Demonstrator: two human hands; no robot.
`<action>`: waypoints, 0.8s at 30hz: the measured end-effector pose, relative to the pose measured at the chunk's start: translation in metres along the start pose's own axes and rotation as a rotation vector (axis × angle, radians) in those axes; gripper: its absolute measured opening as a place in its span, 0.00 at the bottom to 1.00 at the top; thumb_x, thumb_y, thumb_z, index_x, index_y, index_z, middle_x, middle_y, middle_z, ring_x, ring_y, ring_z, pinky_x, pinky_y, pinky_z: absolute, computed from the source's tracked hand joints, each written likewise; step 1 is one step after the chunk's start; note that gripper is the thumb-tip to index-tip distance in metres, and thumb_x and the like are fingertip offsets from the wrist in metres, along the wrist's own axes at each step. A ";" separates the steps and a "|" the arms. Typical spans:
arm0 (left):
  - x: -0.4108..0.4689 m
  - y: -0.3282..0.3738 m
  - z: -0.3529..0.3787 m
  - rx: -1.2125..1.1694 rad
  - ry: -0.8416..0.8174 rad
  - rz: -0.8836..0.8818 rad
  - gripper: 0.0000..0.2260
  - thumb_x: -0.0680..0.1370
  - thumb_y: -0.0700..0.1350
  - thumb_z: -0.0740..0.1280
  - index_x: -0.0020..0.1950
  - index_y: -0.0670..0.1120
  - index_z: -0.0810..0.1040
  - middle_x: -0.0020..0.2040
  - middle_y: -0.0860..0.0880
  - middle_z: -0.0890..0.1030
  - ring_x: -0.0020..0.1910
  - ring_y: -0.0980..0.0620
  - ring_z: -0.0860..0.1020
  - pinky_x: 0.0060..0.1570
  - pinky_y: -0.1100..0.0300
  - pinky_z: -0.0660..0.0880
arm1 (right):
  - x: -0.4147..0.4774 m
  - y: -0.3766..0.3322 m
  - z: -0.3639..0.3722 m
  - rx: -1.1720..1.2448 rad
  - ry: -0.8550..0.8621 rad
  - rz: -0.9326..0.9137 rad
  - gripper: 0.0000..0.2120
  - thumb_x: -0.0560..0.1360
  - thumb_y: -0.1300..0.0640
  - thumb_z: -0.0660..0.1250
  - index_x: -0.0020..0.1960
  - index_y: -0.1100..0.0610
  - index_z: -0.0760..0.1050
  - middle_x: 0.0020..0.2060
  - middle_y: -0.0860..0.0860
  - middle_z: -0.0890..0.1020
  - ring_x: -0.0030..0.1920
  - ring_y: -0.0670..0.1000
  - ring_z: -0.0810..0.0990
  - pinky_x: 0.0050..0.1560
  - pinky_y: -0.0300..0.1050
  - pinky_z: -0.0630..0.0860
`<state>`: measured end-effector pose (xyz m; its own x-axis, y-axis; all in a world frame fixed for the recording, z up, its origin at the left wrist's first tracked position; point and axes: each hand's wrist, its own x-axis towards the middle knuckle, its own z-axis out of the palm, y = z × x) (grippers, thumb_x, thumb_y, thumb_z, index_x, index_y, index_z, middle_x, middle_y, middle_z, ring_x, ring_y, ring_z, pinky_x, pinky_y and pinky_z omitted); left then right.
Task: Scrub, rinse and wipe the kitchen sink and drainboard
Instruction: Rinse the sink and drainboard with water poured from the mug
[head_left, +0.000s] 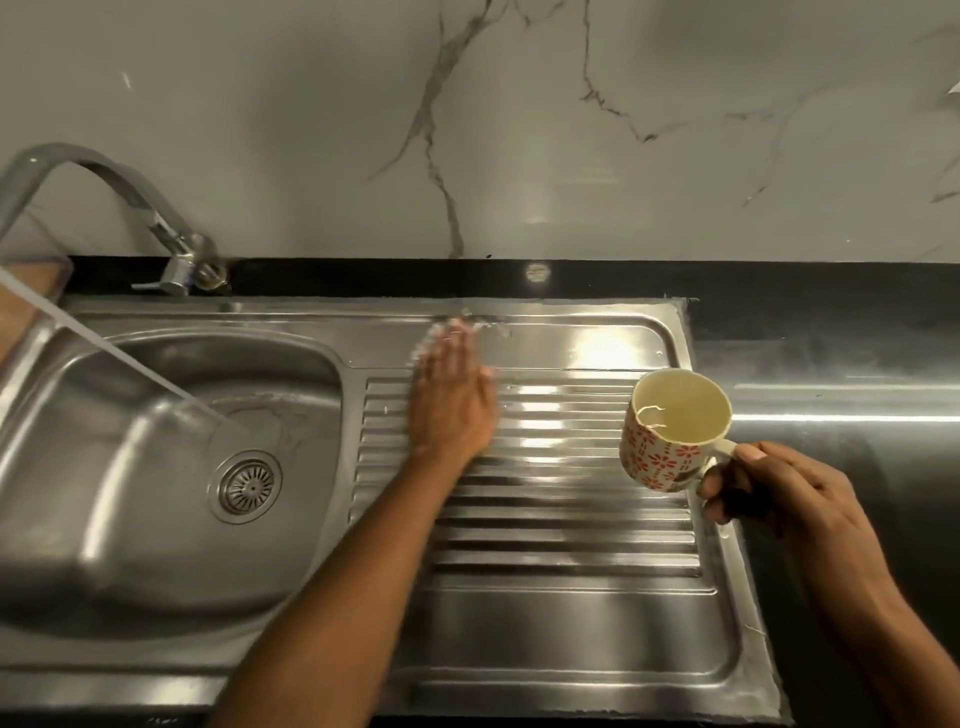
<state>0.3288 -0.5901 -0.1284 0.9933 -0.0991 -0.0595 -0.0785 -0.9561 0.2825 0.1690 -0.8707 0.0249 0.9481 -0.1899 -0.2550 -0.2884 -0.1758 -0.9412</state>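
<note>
A steel sink (119, 519) with a round drain (250, 486) fills the left; its ribbed drainboard (571, 530) stretches to the right. My left hand (449, 400) lies flat, fingers together and blurred, on the far left part of the drainboard, holding nothing. Water splashes by its fingertips. My right hand (769, 488) grips the handle of a white mug with red flower print (670, 431), held upright over the drainboard's right edge with water inside. Water runs from the tap (104, 176) in a stream (124, 358) into the sink.
A black counter (831, 364) runs behind and to the right of the sink. A marble-look wall (467, 130) rises at the back. A wooden board (26, 306) shows at the far left edge.
</note>
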 end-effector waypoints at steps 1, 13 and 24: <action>-0.003 -0.029 -0.007 0.026 0.016 -0.073 0.30 0.86 0.57 0.40 0.86 0.46 0.44 0.86 0.45 0.45 0.85 0.46 0.46 0.83 0.47 0.49 | 0.001 0.000 0.003 -0.004 -0.013 -0.007 0.18 0.85 0.59 0.57 0.46 0.67 0.80 0.41 0.62 0.83 0.41 0.64 0.81 0.44 0.48 0.81; -0.016 0.048 -0.007 -0.018 0.045 0.041 0.31 0.87 0.56 0.44 0.85 0.41 0.44 0.86 0.41 0.45 0.85 0.42 0.45 0.83 0.42 0.48 | -0.003 -0.005 -0.004 0.030 -0.014 -0.033 0.17 0.85 0.58 0.58 0.46 0.67 0.79 0.40 0.62 0.83 0.41 0.65 0.81 0.45 0.50 0.82; -0.048 0.167 0.051 -0.159 -0.038 0.448 0.34 0.86 0.56 0.58 0.85 0.39 0.52 0.85 0.39 0.50 0.85 0.42 0.49 0.82 0.43 0.51 | -0.013 -0.004 -0.030 -0.004 0.029 -0.016 0.17 0.80 0.49 0.59 0.46 0.61 0.80 0.41 0.62 0.83 0.42 0.63 0.82 0.43 0.47 0.83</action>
<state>0.2641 -0.7588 -0.1271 0.8605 -0.5049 0.0678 -0.4816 -0.7631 0.4310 0.1542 -0.8962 0.0383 0.9483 -0.2149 -0.2335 -0.2740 -0.1832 -0.9441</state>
